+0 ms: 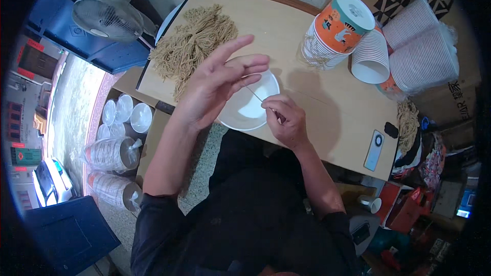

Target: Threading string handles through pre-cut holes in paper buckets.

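Observation:
My left hand (217,79) is raised over a white round tub (234,117) at the table's near edge, its fingers stretched out and apart. A thin cord (254,93) runs from beside its lower fingers to my right hand (286,121). That hand is closed in a pinch on the cord, at the tub's right rim. Whether the cord loops round a left finger cannot be made out. Beyond my left hand lies a large pile of tan cords (197,41). At the far right stands a stack of tubs (335,33), the top one orange and upside down, with cords hanging on its side.
Stacked white tubs (371,59) and bagged tubs (424,56) fill the table's right end. A phone (375,149) lies near the right edge. More bagged tubs (115,153) stand left, below a fan (110,15). A mug (371,204) sits lower right.

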A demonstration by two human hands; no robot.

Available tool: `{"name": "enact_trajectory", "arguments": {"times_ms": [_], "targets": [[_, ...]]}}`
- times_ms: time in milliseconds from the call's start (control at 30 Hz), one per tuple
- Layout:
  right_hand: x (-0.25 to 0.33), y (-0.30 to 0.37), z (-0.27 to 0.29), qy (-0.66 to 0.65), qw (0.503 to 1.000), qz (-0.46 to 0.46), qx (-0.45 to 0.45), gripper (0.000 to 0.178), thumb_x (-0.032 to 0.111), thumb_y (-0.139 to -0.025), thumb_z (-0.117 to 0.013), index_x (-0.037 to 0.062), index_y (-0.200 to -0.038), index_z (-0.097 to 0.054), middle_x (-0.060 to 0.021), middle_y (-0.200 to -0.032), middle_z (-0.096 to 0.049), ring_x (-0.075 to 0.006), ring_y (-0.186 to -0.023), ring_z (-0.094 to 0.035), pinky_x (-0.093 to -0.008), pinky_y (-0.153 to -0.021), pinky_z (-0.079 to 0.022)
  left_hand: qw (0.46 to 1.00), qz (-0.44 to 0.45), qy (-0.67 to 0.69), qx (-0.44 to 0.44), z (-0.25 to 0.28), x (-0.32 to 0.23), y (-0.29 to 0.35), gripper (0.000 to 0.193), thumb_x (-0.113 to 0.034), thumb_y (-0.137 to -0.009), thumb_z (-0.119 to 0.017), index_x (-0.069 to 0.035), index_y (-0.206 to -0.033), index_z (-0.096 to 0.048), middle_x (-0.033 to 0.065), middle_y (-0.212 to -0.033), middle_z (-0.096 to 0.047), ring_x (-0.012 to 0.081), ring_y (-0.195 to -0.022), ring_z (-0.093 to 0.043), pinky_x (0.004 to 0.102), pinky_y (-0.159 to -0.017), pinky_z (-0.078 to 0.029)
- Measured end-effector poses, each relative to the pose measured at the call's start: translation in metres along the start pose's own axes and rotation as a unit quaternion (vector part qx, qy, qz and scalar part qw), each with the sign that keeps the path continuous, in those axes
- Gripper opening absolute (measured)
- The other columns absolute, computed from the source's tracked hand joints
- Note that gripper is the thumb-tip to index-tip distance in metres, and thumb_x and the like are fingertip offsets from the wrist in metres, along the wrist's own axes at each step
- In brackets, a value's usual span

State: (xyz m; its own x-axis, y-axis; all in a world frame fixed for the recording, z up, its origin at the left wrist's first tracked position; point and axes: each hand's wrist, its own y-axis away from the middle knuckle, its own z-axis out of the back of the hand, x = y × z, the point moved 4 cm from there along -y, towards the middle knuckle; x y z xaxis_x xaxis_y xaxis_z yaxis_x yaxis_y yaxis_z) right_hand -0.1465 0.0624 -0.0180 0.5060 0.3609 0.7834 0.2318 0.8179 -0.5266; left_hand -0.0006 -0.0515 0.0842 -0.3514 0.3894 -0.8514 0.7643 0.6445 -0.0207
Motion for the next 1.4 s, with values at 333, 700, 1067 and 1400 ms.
{"name": "enact_trajectory", "arguments": {"times_ms": [333, 700, 1067, 1400], "targets": [[-0.003, 0.003, 0.001, 0.038, 0.998, 0.035, 0.021, 0.018, 0.0, -0.083, -0.073, 0.0095, -0.098, -0.072, -0.0056, -0.098, -0.071, -0.022, -0.072, -0.07, -0.0334, -0.061, -0.056, 0.913, 0.057, -0.387, 0.117, -0.017, -0.009, 0.006, 0.03, -0.007, -0.106, -0.049, 0.0, -0.131, -0.061, 0.01, -0.109, -0.072, 0.0147, -0.1, -0.068, 0.0295, -0.084, -0.057], [0.01, -0.003, 0.006, -0.014, 0.996, 0.087, 0.028, 0.025, -0.003, -0.081, -0.068, 0.0097, -0.102, -0.073, -0.0061, -0.097, -0.07, -0.0214, -0.073, -0.07, -0.033, -0.063, -0.056, 0.975, -0.019, -0.213, -0.058, 0.009, -0.033, -0.021, 0.037, -0.019, -0.109, -0.046, 0.003, -0.137, -0.055, 0.0069, -0.088, -0.071, 0.0107, -0.072, -0.067, 0.0244, -0.067, -0.056], [0.03, -0.01, 0.017, 0.049, 0.997, 0.042, 0.047, 0.049, -0.003, -0.075, -0.073, 0.0099, -0.122, -0.066, -0.0083, -0.089, -0.066, -0.0141, -0.056, -0.061, -0.0281, -0.052, -0.049, 0.982, -0.07, -0.157, -0.08, 0.032, -0.04, -0.035, 0.037, -0.016, -0.108, -0.046, 0.003, -0.139, -0.053, 0.0065, -0.092, -0.071, 0.01, -0.077, -0.068, 0.0252, -0.072, -0.059], [0.032, -0.004, 0.017, 0.027, 0.999, 0.043, 0.014, 0.033, 0.007, -0.086, -0.075, 0.0119, -0.115, -0.059, -0.0065, -0.084, -0.068, -0.0189, -0.057, -0.064, -0.0337, -0.052, -0.051, 0.985, -0.069, -0.144, -0.07, 0.038, -0.038, -0.037, 0.037, -0.017, -0.108, -0.047, 0.002, -0.14, -0.053, 0.0064, -0.093, -0.071, 0.0102, -0.078, -0.069, 0.0246, -0.072, -0.059]]}}
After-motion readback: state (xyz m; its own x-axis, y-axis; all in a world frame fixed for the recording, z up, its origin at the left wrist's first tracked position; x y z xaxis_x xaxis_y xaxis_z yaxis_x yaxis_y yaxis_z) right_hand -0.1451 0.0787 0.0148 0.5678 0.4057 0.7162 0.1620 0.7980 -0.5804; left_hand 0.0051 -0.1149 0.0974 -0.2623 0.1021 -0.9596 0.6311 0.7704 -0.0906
